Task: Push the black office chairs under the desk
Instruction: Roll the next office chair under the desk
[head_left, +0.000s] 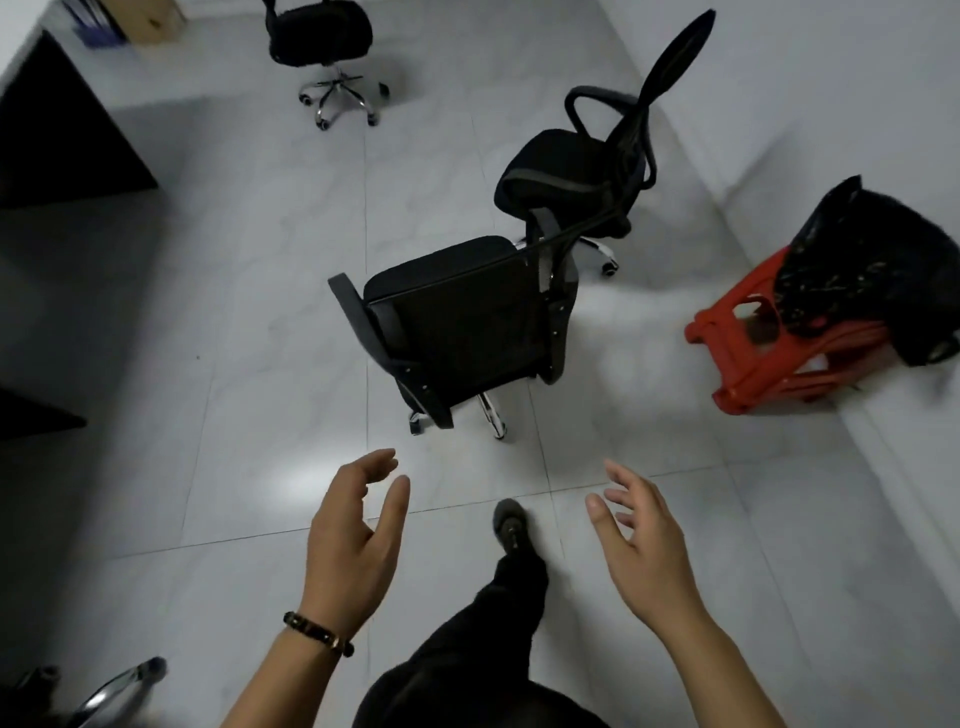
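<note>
A black office chair (457, 322) stands on the tiled floor straight ahead, its backrest toward me. A second black chair (576, 166) with armrests stands just behind it, to the right. A third black chair (319, 36) on a chrome base is at the far top. The dark desk (57, 130) runs along the left edge. My left hand (353, 535) and my right hand (644, 540) are raised in front of me, fingers apart, holding nothing. Both are short of the nearest chair's backrest and apart from it.
A stack of red plastic stools (763, 353) with a black bag (872, 275) on top lies by the right wall. A cardboard box (150, 21) sits at the top left. A chrome chair base (119, 686) shows at the bottom left. My foot (511, 525) is stepping forward.
</note>
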